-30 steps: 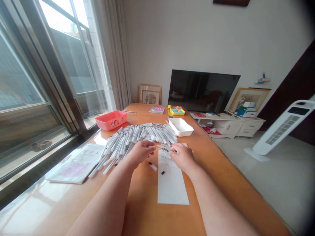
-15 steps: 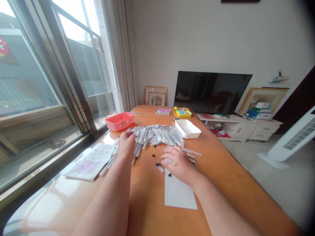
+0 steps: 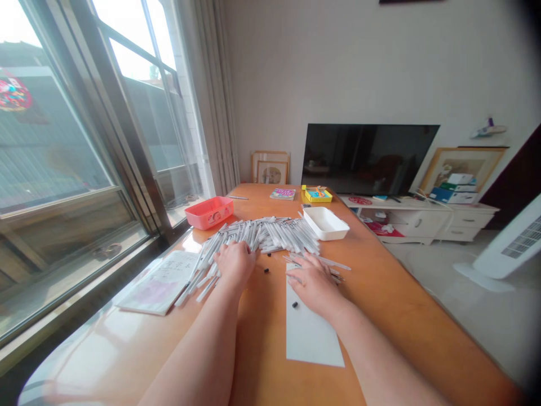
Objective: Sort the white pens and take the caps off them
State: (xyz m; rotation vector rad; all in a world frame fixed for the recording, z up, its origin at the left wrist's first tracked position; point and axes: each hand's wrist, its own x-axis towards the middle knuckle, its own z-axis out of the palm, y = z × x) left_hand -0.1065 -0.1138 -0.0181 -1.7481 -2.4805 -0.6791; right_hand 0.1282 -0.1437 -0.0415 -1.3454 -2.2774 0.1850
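My left hand (image 3: 235,264) is palm down with curled fingers at the near left side of a heap of pale pen barrels (image 3: 291,232). Whatever lies under its fingers is hidden. My right hand (image 3: 313,282) rests with fingers spread, over the top of a white sheet of paper (image 3: 315,344) and beside a few thin pen parts (image 3: 336,264). A small black cap (image 3: 295,304) lies on the paper near that hand. Another black cap (image 3: 266,270) sits on the wood between my hands.
A red basket (image 3: 210,213) stands behind the heap at left, a white tray (image 3: 327,225) at right. A notebook (image 3: 163,285) lies on the left of the table (image 3: 262,361). Farther back are a colourful booklet (image 3: 283,194) and a yellow box (image 3: 318,195).
My left hand has come nearer and a little right, down to the table. The capped bits that lay between the hands are no longer seen there. My right hand stays about where it was.
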